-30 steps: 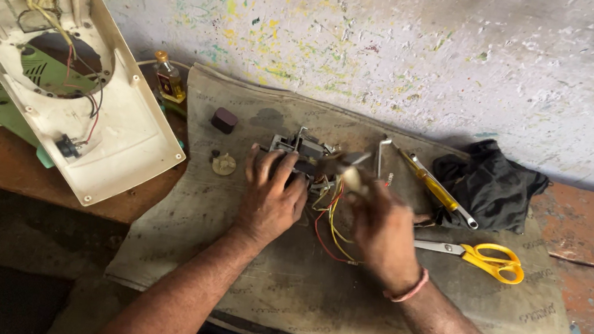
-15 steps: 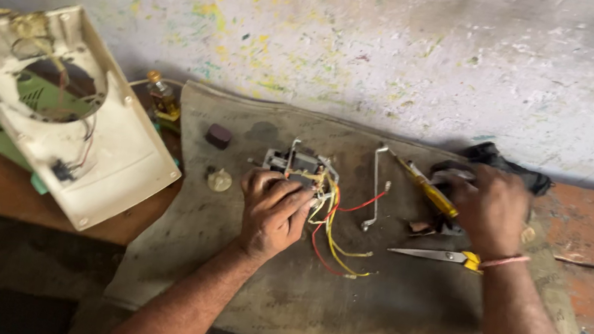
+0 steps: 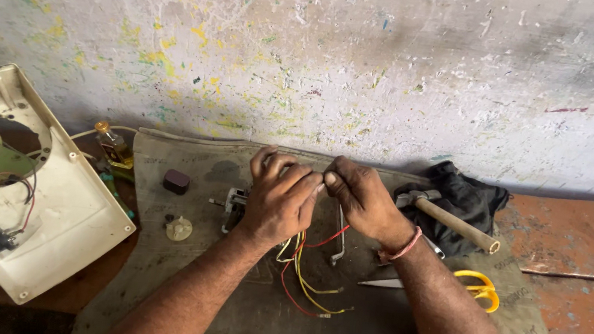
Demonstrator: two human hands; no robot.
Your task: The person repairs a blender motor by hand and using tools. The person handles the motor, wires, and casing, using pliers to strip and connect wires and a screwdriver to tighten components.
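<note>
Hands: left hand (image 3: 279, 201) and right hand (image 3: 363, 198), back from the scissors (image 3: 474, 288) at 4 o'clock — fingertips pinched together on something too small to tell | small motor (image 3: 234, 205) under left palm, mat (image 3: 337, 330) centre | wires (image 3: 309, 282) trailing toward 6 o'clock — fine work resumed.

The wall (image 3: 371, 55) is rough, matt plaster, flecked with paint and scuffed. The mat (image 3: 234, 310) covering the bench is coarse woven cloth, grey-brown, matt and stained. The bench top (image 3: 583, 300) is worn wood with patchy reddish paint. The housing (image 3: 56, 220) is cream plastic, dull and grimy. The hammer (image 3: 452, 222) has a bare, smooth wooden handle and a dull metal head. The scissors (image 3: 474, 289) have glossy yellow plastic grips and metal blades. The rag (image 3: 470, 200) is black cloth, soft and crumpled. The wires (image 3: 309, 282) carry smooth plastic insulation, red and yellow. The motor part (image 3: 234, 205) looks like bare grey metal.
</note>
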